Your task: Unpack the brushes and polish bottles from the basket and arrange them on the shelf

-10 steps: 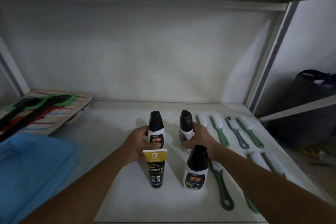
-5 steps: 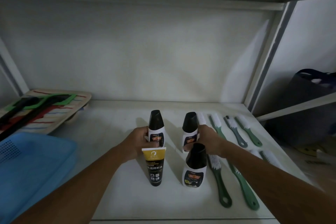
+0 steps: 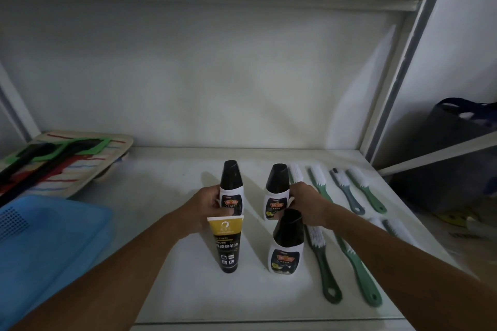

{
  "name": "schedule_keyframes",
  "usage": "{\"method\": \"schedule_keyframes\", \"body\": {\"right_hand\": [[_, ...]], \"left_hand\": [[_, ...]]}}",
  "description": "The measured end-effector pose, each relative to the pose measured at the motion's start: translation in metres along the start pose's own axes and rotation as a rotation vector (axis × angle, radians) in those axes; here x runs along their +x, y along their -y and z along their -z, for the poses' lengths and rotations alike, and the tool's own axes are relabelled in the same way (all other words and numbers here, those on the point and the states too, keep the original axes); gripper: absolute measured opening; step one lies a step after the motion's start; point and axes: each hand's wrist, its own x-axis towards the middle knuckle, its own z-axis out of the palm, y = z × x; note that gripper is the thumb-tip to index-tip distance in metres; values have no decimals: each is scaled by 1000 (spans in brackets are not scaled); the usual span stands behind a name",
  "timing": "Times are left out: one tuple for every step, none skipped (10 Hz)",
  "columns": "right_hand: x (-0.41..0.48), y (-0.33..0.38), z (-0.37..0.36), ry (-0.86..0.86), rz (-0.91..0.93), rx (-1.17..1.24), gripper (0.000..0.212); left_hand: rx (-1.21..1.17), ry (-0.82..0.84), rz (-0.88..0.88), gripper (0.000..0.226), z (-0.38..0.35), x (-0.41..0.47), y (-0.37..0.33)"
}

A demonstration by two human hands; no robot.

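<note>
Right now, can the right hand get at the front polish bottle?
Probably yes: the right hand grips the rear right bottle, just behind the front polish bottle, with nothing between them.

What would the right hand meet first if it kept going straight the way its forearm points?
The right hand already grips the rear right polish bottle. Past it along that up-left line, probably the rear left polish bottle, though depth is unclear.
</note>
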Motion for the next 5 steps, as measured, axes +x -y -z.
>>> {"method": "schedule_keyframes", "body": {"right_hand": [[0, 0, -1, -2, -8, 16, 24], [3, -3, -3, 1, -18, 20, 26], [4, -5, -2, 13, -27, -2, 25], [2, -3, -1, 26, -22, -35, 26], [-4, 0, 11, -41, -34, -85, 35]], "left_hand": [[-9, 13, 3, 29, -1, 0, 1], [-28, 18, 9, 30, -1, 0, -1], [-23, 24, 10, 30, -1, -1, -2], [-21, 18, 31, 26, -4, 0, -5], [-12, -49, 128, 28, -1, -5, -14]]}}
